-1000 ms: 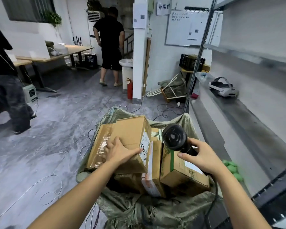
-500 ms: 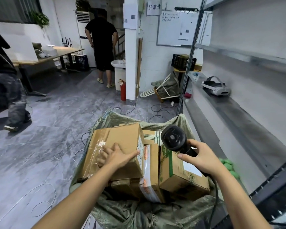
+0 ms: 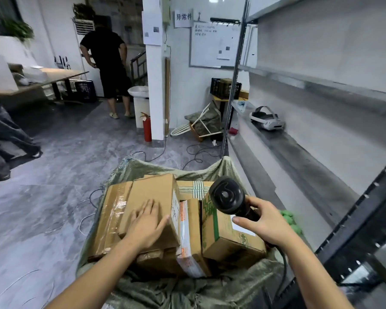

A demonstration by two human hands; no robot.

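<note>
A green woven sack (image 3: 187, 291) stands open in front of me, filled with several cardboard parcels. My left hand (image 3: 146, 224) lies flat, fingers straight, on the top face of a brown cardboard box (image 3: 153, 197) with a white label on its right side. My right hand (image 3: 261, 221) grips the handle of a black barcode scanner (image 3: 227, 197), whose head points toward me above a box with green print (image 3: 225, 233). A taped parcel (image 3: 188, 237) stands on edge between the two boxes.
A metal shelf rack (image 3: 299, 139) runs along the right, with a white headset (image 3: 266, 119) on it. Cables lie on the grey floor. A red fire extinguisher (image 3: 146, 127) stands by a white pillar. One person stands at the back, another at the left edge.
My left hand has opened from a curled hold on the brown box's near edge to lying flat on its top. The box has tipped down flatter. The scanner hand has barely moved.
</note>
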